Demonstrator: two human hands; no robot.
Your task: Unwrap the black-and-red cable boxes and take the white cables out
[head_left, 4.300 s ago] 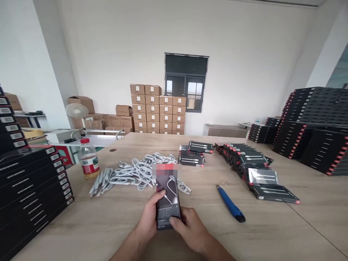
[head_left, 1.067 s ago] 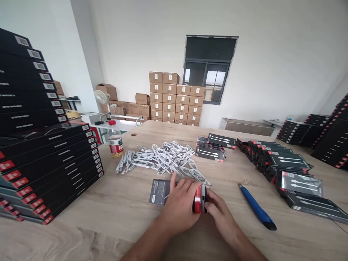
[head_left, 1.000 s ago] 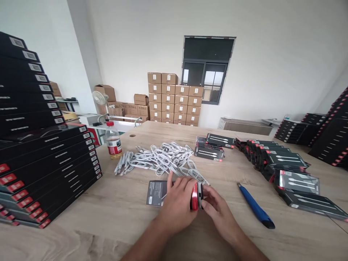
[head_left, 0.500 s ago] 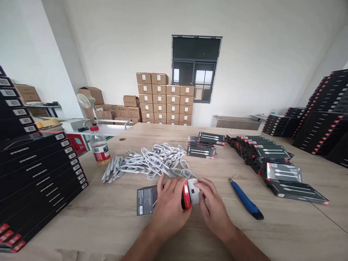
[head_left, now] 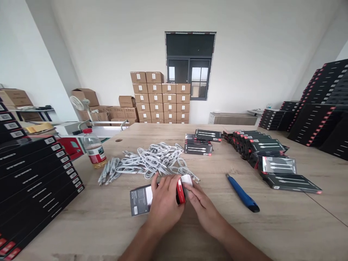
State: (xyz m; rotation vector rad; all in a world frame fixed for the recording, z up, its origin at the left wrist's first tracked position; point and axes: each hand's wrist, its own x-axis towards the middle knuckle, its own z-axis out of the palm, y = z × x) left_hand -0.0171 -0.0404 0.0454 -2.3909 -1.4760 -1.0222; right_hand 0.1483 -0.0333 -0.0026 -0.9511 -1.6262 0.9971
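Low over the table, my left hand (head_left: 165,199) is wrapped round a flat black and grey cable box (head_left: 139,203) with a red end. Its printed back shows to the left of my fingers. A white insert (head_left: 187,179) sticks out at the red end, and the fingers of my right hand (head_left: 202,204) are closed against it. My right palm hides part of the insert. Just beyond my hands lies a loose heap of grey-white charging cables (head_left: 154,159). To the right a blue utility knife (head_left: 241,193) rests on the wood.
Packed cable boxes (head_left: 198,148) are piled behind the cables, and more boxes (head_left: 268,145) lean in a row at the right. Tall black stacks (head_left: 40,177) stand on the left. A bottle with a red cap (head_left: 94,148) is beside them. Brown cartons (head_left: 154,98) line the wall.
The white insert shows less at the box's red end, and my right hand has closed over it. My left hand keeps its hold on the box. The whole view has shifted slightly.
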